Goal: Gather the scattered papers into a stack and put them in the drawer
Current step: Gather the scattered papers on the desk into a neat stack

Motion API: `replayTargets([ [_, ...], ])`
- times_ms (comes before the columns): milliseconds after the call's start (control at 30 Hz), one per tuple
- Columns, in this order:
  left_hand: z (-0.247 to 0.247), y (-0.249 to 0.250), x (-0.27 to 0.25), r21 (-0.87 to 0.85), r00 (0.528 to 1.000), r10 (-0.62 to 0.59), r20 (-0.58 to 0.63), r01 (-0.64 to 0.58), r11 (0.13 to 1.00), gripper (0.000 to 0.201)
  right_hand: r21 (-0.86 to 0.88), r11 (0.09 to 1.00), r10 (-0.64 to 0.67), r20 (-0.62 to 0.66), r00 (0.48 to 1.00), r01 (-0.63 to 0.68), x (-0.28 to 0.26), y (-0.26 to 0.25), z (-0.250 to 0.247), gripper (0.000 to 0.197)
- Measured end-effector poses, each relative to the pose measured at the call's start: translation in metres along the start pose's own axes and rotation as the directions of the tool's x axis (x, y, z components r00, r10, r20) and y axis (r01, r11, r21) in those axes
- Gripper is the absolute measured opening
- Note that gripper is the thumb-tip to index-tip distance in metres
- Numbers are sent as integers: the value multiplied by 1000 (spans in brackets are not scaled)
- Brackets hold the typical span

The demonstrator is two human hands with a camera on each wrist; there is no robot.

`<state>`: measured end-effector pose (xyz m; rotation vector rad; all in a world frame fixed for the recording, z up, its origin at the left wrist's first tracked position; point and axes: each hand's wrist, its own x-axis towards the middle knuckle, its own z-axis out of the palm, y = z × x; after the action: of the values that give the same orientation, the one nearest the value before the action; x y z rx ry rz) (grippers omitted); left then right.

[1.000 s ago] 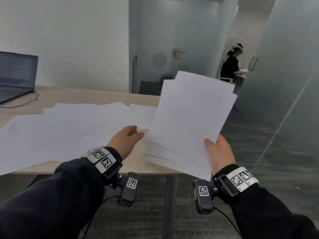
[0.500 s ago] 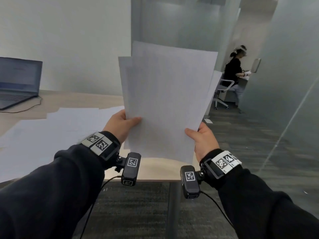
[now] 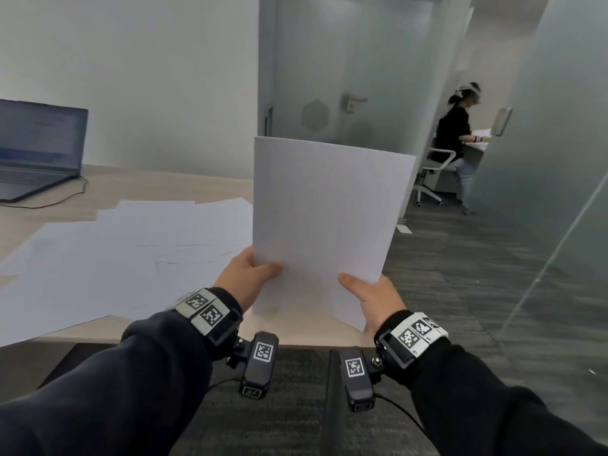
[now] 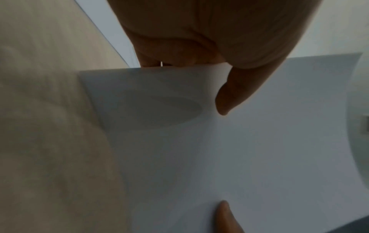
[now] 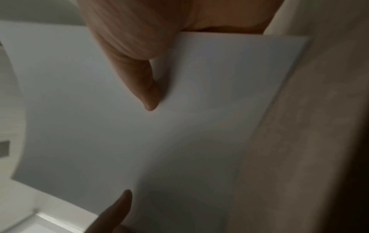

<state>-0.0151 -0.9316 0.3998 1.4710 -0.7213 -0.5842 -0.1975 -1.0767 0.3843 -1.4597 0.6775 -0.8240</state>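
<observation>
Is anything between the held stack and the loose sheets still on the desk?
Nothing visible. The stack, gripped by left hand and right hand, stands on the desk right beside the loose sheets. No drawer is in view.

An open laptop [image 3: 38, 149] stands at the far left of the light wooden tabletop [image 3: 158, 189], its dim screen facing the viewer, and a thin dark cable [image 3: 70, 195] curls from its right side across the wood. Behind the tabletop rises a plain white wall [image 3: 148, 77]. To its right is a frosted glass door [image 3: 329, 77] with a metal lever handle [image 3: 352, 102]. Further back another person [image 3: 455, 133] in a dark top sits on a white office chair [image 3: 432, 174] at a desk. Grey carpet [image 3: 477, 291] covers the floor.
</observation>
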Motion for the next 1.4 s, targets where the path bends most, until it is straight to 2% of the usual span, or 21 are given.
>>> replayTargets([
  [67,1,-9,-4,85,999,-44,4,43,995,13,-57,998,6,10,1000,-5,-2,6,-1,7],
  [133,0,-15,-6,99,996,-91,18,89,991,10,-81,996,39,21,999,-37,0,8,-1,6],
  [333,-11,-17,-13,-76,958,-288,12,288,955,15,-70,996,61,78,995,-56,16,0,9,21],
  [400,-18,-19,-12,-86,956,-291,-38,287,954,16,-45,994,101,74,992,-98,25,-4,19,25],
  [500,-37,-21,-9,-112,952,-257,-163,241,964,21,-69,979,195,56,979,-191,43,-7,33,52],
  [600,-60,-22,-7,-165,923,-236,-304,193,967,23,-78,964,259,36,965,-255,59,-9,50,41],
  [667,-74,-24,-6,-169,898,-234,-373,182,969,19,-184,957,231,26,973,-223,70,-8,61,28],
  [767,-87,-28,-4,-163,882,-226,-414,173,971,18,-299,934,209,16,978,-194,94,-7,81,19],
  [833,-89,-30,-3,-150,878,-222,-423,174,973,19,-409,900,178,31,983,-150,114,-5,91,13],
  [900,-88,-31,-3,-138,874,-215,-436,172,975,18,-548,830,161,60,985,-102,135,4,94,21],
  [933,-87,-30,-3,-135,871,-213,-442,171,976,18,-589,800,195,76,978,-114,144,5,95,26],
  [1000,-86,-30,-3,-123,871,-207,-446,169,978,18,-728,684,210,132,969,-49,157,7,97,21],
  [1033,-87,-30,-3,-114,871,-203,-447,169,979,18,-766,643,218,143,965,-31,160,7,99,16],
  [1100,-86,-30,-4,-108,873,-200,-446,169,980,17,-826,564,239,185,953,19,156,4,103,18],
  [1167,-87,-31,-4,-115,872,-204,-446,170,979,15,-840,542,291,185,939,-3,154,5,103,16],
  [1233,-86,-30,-6,-117,870,-211,-446,177,977,15,-863,504,342,189,920,-11,149,4,99,41],
  [1367,-84,-24,-10,-73,878,-207,-433,194,978,17,-936,346,380,204,902,65,128,2,80,54],
  [1400,-83,-21,-12,-52,884,-202,-422,199,979,19,-941,332,392,197,899,62,118,-1,74,57],
])
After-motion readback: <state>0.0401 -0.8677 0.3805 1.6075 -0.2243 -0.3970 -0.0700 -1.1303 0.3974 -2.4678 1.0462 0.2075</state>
